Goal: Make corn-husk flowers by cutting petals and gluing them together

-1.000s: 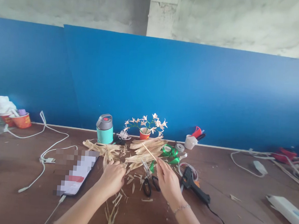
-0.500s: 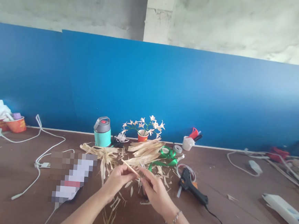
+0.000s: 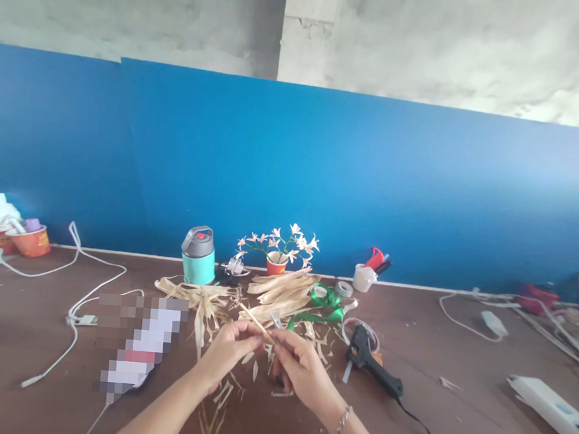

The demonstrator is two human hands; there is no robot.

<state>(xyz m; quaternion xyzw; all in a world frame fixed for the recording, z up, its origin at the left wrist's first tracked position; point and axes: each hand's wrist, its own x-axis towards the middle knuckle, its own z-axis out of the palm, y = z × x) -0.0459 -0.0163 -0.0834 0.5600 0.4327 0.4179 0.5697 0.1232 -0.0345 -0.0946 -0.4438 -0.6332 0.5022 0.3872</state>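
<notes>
A thin, pale stick (image 3: pixel 254 319) spans the gap between my two hands, slanting up to the left. My left hand (image 3: pixel 233 349) pinches it between thumb and fingers. On its lower end close the fingertips of my right hand (image 3: pixel 299 363). Beside the right fingers shows a metal tip (image 3: pixel 275 320), perhaps of scissors; most of that tool is hidden, and I cannot tell whether the hand holds it. Dried corn husks (image 3: pixel 280 296) lie just beyond, with narrow husk scraps (image 3: pixel 224 392) below my hands. Green ribbon (image 3: pixel 327 301) is bunched to the right of the husks.
A black glue gun (image 3: pixel 375 364) with a cord lies right of my hands. Behind stand a turquoise flask (image 3: pixel 198 263), a red cup of pale flowers (image 3: pixel 276 264) and a white cup of tools (image 3: pixel 363 277). Left lie a blurred-out phone-like object (image 3: pixel 143 346) and white cables (image 3: pixel 80 301).
My right fingers have curled inward around the stick's lower end. The stick has shifted slightly to the right, and more of the metal tip shows.
</notes>
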